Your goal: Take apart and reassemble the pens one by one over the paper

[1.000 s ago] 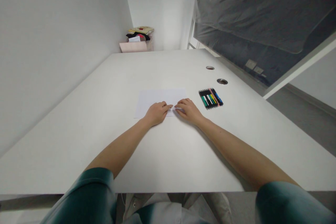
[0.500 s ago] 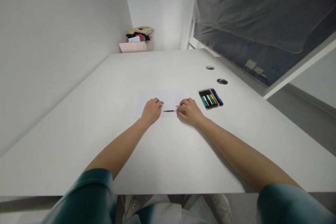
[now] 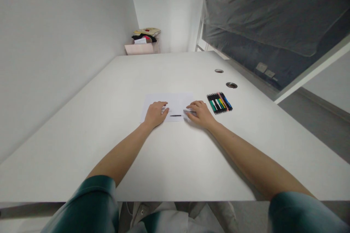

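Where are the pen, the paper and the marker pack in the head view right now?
pen (image 3: 175, 115), head view, point on its black tip section.
paper (image 3: 175, 100), head view, point on the bare sheet above the pen.
marker pack (image 3: 219, 102), head view, point on the middle of the marker row.

The counter (image 3: 175, 156) under my sheet of paper (image 3: 179, 99) looks white, smooth and matt, and the paper is thin and matt too. On the paper lies a slim pen (image 3: 175, 115) of dark, faintly shiny plastic. Just right of the paper, a pack of markers (image 3: 219, 102) shows glossy black plastic barrels. Beyond the paper, a metal-rimmed grommet (image 3: 231, 85) gleams dully. Well beyond it, glossy clear plastic sheeting (image 3: 273, 11) covers dark cloth (image 3: 240, 49). My sleeve (image 3: 90, 198) is sheeny teal cloth.
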Demonstrator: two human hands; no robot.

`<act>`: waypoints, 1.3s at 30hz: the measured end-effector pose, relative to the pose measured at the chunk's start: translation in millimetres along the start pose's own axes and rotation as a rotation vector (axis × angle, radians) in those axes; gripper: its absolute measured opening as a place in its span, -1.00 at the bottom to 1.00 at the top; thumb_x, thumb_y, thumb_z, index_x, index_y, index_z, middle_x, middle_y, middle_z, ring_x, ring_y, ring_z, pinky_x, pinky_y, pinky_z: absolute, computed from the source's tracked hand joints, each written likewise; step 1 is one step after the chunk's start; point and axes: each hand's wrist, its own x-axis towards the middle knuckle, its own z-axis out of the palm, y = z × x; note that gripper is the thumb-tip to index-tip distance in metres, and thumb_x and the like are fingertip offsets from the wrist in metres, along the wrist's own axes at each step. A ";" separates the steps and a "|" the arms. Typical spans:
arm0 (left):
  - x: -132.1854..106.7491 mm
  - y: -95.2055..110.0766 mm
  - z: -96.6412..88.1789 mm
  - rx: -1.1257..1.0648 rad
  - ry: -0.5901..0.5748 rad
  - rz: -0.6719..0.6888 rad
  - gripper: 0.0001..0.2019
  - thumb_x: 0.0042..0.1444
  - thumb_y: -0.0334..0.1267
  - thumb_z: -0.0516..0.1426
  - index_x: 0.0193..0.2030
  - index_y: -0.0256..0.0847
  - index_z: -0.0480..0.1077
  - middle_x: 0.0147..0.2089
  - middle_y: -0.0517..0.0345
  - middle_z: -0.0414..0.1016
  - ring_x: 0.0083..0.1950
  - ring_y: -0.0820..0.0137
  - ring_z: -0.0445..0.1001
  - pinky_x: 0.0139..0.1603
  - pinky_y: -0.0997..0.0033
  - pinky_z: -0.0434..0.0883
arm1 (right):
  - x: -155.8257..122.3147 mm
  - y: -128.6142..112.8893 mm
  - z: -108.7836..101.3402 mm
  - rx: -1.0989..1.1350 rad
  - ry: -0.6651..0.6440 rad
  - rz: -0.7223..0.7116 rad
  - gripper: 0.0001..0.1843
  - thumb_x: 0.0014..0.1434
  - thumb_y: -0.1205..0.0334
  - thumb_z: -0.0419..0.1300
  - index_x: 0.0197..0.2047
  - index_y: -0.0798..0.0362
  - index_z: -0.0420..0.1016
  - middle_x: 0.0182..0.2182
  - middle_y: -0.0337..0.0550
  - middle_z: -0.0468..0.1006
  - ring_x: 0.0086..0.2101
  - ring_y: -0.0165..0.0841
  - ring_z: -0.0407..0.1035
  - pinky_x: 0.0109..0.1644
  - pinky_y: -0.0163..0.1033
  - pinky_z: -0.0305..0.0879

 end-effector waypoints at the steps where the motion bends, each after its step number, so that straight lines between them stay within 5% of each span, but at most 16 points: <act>1: -0.9 -2.0 -0.6 0.011 0.007 -0.006 -0.62 0.22 -0.07 0.09 0.10 -0.19 0.40 0.05 -0.05 0.53 0.07 0.17 0.44 0.12 0.10 0.36 | -0.8 3.9 0.5 -0.006 0.002 0.018 -0.57 0.18 0.02 0.17 0.06 0.02 0.52 -0.04 0.07 0.50 0.02 -0.04 0.28 0.07 0.08 0.21; 6: -4.4 -8.6 1.2 0.127 -0.129 -0.045 -0.28 0.00 0.25 0.19 0.19 -0.20 0.34 0.27 -0.18 0.33 0.28 0.01 0.29 0.27 0.00 0.25 | -4.3 16.1 4.2 -0.127 -0.163 0.131 -0.21 0.04 -0.25 0.25 0.22 0.04 0.37 0.22 0.17 0.33 0.20 0.11 0.17 0.21 0.18 0.13; 9: -4.7 -8.7 2.1 0.143 -0.207 -0.073 -0.25 0.01 0.29 0.16 0.18 -0.24 0.35 0.31 -0.22 0.29 0.31 -0.01 0.27 0.29 -0.03 0.23 | -4.3 15.8 5.1 -0.157 -0.214 0.155 -0.25 0.07 -0.27 0.23 0.20 0.02 0.40 0.24 0.16 0.31 0.22 0.11 0.16 0.23 0.19 0.12; 29: -2.7 -5.3 -3.6 0.153 -0.259 -0.101 -0.19 0.02 0.35 0.08 0.24 -0.24 0.32 0.34 -0.17 0.24 0.34 0.02 0.21 0.34 0.04 0.18 | -1.7 8.0 -1.8 -0.160 -0.300 0.221 -0.19 0.09 -0.30 0.16 0.27 0.02 0.32 0.31 0.11 0.21 0.28 0.08 0.06 0.30 0.14 0.03; 39: -4.6 -1.7 -7.2 0.110 -0.176 -0.047 -0.30 0.09 0.20 0.12 0.25 -0.25 0.29 0.28 -0.17 0.33 0.29 0.04 0.28 0.31 0.01 0.22 | -3.1 7.8 -1.3 -0.122 -0.195 0.162 -0.20 0.12 -0.24 0.18 0.29 0.06 0.29 0.29 0.20 0.22 0.25 0.10 0.07 0.23 0.19 0.09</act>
